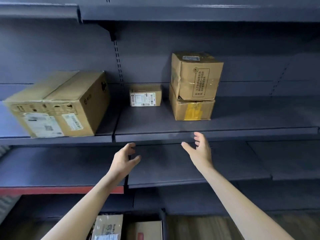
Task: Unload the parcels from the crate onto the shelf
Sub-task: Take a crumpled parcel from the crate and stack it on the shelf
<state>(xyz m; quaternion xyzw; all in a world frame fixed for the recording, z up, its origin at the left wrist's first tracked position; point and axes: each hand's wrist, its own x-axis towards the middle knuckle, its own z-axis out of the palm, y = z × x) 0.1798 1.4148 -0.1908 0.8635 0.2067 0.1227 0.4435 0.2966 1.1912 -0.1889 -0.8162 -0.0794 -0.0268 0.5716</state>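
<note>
On the dark grey shelf (155, 125) stand a large cardboard box (57, 104) at the left, a small labelled parcel (145, 97) in the middle, and a tall box (195, 75) stacked on a lower box with yellow tape (192, 110). My left hand (123, 159) and my right hand (200, 149) hover just below the shelf's front edge, fingers loosely spread, holding nothing. At the bottom, the dark crate (163, 222) holds two more parcels (108, 227) (149, 230), partly cut off by the frame.
An empty lower shelf (173, 167) runs behind my hands. Another shelf board (173, 13) overhangs above. A red edge strip (60, 190) lines the lower left shelf. Wooden floor (199, 227) shows to the right of the crate.
</note>
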